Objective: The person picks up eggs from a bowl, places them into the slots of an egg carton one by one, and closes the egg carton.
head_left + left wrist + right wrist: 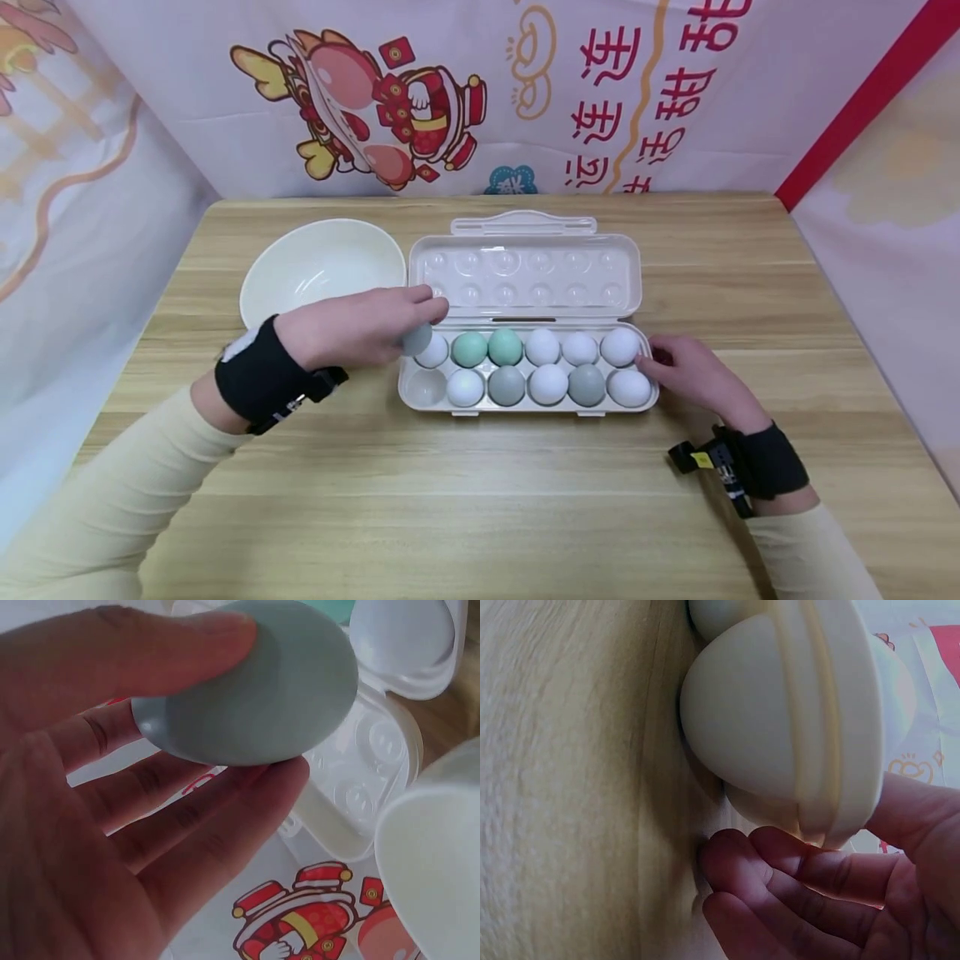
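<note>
My left hand (367,325) pinches a grey-green egg (262,690) between thumb and fingertips, over the left end of an open plastic egg box (525,408). White eggs (548,384), two mint green eggs (470,349) and two grey eggs (506,386) sit in two rows in the box. Its front left cup (426,387) is empty. At the box's right end, my right hand (693,375) grips the rim, thumb on top and fingers curled along the outer wall. In the right wrist view those fingers (735,859) lie beneath the rim, close to the table.
A cream bowl (322,262) stands left of the box, partly hidden by my left hand. The lid (525,279) lies folded back behind the eggs. Wooden table (480,500) spreads in front. A printed cloth (480,92) hangs along the back edge.
</note>
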`<move>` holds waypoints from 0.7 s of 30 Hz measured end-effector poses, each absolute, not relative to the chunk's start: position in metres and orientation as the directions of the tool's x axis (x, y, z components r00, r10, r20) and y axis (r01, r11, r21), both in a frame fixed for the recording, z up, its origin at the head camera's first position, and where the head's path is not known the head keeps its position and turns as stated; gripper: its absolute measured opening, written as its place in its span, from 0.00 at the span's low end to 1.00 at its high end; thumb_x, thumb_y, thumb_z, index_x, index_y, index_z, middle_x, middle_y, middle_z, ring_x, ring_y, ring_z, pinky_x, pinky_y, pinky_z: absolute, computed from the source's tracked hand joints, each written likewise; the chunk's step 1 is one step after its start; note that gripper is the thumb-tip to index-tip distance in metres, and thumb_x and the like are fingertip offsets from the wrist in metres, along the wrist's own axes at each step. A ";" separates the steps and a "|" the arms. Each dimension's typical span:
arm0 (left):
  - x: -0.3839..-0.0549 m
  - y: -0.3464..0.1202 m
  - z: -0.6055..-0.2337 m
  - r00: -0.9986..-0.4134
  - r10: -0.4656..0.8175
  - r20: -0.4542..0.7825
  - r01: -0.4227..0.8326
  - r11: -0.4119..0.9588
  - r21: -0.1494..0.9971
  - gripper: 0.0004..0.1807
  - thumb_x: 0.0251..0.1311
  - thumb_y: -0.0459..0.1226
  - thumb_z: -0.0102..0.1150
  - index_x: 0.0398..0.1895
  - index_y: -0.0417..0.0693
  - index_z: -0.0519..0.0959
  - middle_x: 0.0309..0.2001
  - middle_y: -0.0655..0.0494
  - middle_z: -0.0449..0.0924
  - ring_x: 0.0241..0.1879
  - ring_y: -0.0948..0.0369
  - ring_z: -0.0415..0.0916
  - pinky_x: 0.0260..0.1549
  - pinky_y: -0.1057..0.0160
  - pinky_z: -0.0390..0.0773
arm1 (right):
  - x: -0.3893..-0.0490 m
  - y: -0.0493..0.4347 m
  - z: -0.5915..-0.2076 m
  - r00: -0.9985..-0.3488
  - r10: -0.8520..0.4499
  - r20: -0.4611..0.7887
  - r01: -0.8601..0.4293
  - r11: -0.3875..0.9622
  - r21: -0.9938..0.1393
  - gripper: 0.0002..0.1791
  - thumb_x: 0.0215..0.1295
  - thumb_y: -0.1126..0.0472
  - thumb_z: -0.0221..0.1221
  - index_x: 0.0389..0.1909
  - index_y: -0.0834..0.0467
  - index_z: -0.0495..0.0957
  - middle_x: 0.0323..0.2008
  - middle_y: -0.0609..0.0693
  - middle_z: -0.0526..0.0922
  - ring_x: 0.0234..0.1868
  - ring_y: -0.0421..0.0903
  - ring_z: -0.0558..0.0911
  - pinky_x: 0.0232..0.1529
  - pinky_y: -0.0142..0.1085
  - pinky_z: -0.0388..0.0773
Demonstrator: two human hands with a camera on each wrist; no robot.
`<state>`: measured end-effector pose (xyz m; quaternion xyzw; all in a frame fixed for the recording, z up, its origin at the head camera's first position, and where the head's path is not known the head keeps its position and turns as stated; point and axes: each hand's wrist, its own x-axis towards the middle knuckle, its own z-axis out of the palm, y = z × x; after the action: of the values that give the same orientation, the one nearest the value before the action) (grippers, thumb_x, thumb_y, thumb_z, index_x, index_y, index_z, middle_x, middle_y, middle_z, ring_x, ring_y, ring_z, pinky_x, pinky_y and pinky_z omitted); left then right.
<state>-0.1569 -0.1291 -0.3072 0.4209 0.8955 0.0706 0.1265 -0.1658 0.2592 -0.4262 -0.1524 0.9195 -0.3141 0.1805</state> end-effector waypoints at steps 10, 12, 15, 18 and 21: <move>-0.153 -0.126 -0.323 -0.569 0.806 -0.162 0.751 0.590 0.298 0.18 0.45 0.22 0.58 0.39 0.41 0.68 0.33 0.51 0.70 0.30 0.56 0.66 0.31 0.61 0.72 | -0.167 0.255 -0.424 -0.895 -0.383 -0.228 -0.172 0.769 -0.616 0.13 0.66 0.55 0.52 0.34 0.63 0.74 0.24 0.54 0.72 0.27 0.48 0.70 0.27 0.38 0.67; -0.153 -0.126 -0.328 -0.571 0.804 -0.166 0.741 0.591 0.319 0.17 0.45 0.20 0.56 0.38 0.41 0.68 0.33 0.51 0.70 0.30 0.56 0.66 0.31 0.61 0.71 | -0.167 0.254 -0.423 -0.898 -0.383 -0.219 -0.178 0.768 -0.615 0.13 0.66 0.56 0.52 0.32 0.63 0.74 0.24 0.53 0.72 0.27 0.48 0.70 0.27 0.37 0.67; -0.152 -0.127 -0.337 -0.569 0.804 -0.172 0.731 0.591 0.342 0.18 0.43 0.20 0.55 0.38 0.42 0.68 0.33 0.52 0.70 0.30 0.56 0.65 0.30 0.62 0.71 | -0.166 0.253 -0.422 -0.899 -0.383 -0.212 -0.181 0.766 -0.616 0.13 0.66 0.56 0.52 0.31 0.63 0.73 0.23 0.53 0.71 0.26 0.47 0.69 0.26 0.37 0.66; -0.150 -0.125 -0.346 -0.563 0.807 -0.176 0.734 0.587 0.342 0.18 0.42 0.21 0.58 0.38 0.42 0.68 0.34 0.52 0.70 0.30 0.56 0.66 0.30 0.62 0.71 | -0.165 0.254 -0.422 -0.899 -0.381 -0.216 -0.175 0.765 -0.619 0.13 0.65 0.56 0.52 0.30 0.63 0.73 0.23 0.53 0.71 0.26 0.47 0.69 0.26 0.37 0.66; -0.148 -0.123 -0.353 -0.556 0.815 -0.163 0.743 0.575 0.342 0.20 0.42 0.23 0.61 0.38 0.42 0.67 0.34 0.52 0.70 0.31 0.56 0.67 0.32 0.61 0.72 | -0.163 0.254 -0.423 -0.904 -0.363 -0.226 -0.151 0.765 -0.626 0.12 0.66 0.56 0.52 0.32 0.63 0.74 0.24 0.54 0.72 0.26 0.48 0.69 0.26 0.37 0.67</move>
<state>-0.1481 -0.1225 -0.3527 0.4458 0.8741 0.1175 0.1531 -0.1633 0.2545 -0.4234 -0.1390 0.9240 -0.3132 0.1697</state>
